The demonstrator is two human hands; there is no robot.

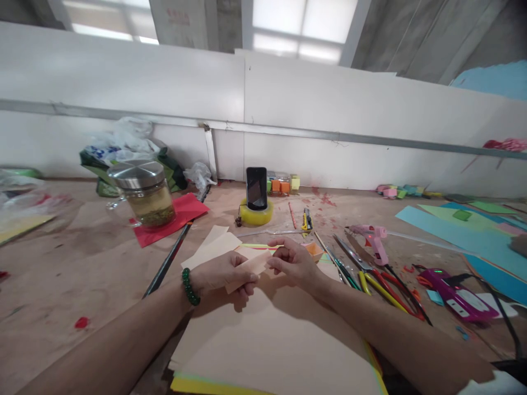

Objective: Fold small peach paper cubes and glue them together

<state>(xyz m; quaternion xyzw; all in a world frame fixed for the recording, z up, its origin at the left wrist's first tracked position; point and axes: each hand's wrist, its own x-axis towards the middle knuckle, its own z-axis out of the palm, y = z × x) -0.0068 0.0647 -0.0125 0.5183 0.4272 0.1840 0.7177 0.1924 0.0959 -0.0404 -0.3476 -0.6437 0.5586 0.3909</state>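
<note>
A narrow strip of peach paper (254, 264) is held between both hands above a stack of large peach sheets (272, 340). My left hand (228, 274), with a green bead bracelet at the wrist, pinches the strip's left part between thumb and fingers. At its other end, the thumb and fingertips of my right hand (294, 263) close on the strip's edge. More cut peach pieces (212, 247) lie behind my left hand. Just behind my right hand sits a small folded orange paper box (313, 251), partly hidden.
Scissors (358, 263), a pink glue gun (373, 238) and a purple power strip (461, 296) with cables lie to the right. A glass mug (144, 192) stands on red paper at left. A phone (256, 188) leans on a yellow tape roll (257, 214) behind.
</note>
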